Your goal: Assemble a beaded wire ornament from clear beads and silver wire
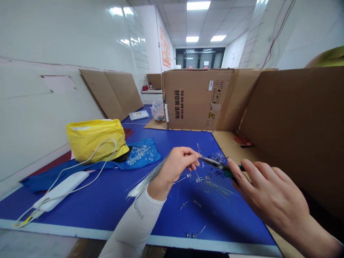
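My left hand (178, 166) is closed on a bundle of thin silver wires (146, 181) that fans out toward the lower left. Its fingertips pinch one wire at the tip. My right hand (264, 191) grips small pliers (219, 165) with green handles, and their jaws meet the pinched wire just right of my left fingers. Below the hands, on the blue table (107, 204), lie bent wire loops with clear beads (192, 218) and more loose wires (220, 190).
A yellow bag (96, 138) sits at the left on a blue cloth holding a heap of clear beads (141, 154). A white power bank with cable (61, 190) lies near the front left. Cardboard walls (292, 125) close off the right and back.
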Demonstrator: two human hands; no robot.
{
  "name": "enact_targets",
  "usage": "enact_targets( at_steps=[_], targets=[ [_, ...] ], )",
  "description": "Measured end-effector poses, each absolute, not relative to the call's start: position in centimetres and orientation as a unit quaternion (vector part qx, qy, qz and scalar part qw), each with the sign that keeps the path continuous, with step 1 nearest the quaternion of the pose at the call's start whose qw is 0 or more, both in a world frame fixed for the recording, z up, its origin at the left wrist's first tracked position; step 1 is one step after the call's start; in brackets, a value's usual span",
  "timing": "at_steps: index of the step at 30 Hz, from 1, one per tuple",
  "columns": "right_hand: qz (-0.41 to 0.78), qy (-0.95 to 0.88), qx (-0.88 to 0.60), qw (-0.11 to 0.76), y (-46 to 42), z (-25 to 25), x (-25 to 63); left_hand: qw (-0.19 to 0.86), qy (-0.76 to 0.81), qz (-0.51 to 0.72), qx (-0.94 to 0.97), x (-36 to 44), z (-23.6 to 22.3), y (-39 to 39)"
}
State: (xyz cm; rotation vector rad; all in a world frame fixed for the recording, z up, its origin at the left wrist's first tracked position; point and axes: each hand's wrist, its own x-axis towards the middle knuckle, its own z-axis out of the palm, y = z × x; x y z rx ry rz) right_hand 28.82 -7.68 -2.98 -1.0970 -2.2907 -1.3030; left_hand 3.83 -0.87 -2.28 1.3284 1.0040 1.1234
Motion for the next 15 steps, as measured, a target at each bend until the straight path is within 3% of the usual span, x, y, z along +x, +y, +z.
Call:
enact_targets(
  at_steps=[15],
  targets=[
    [-0.454,-0.791,-0.385,0.142,-7.70,-3.28,28.72,0.535,0.432,0.476,0.549,4.26,-1.98,-1.21]
  ],
)
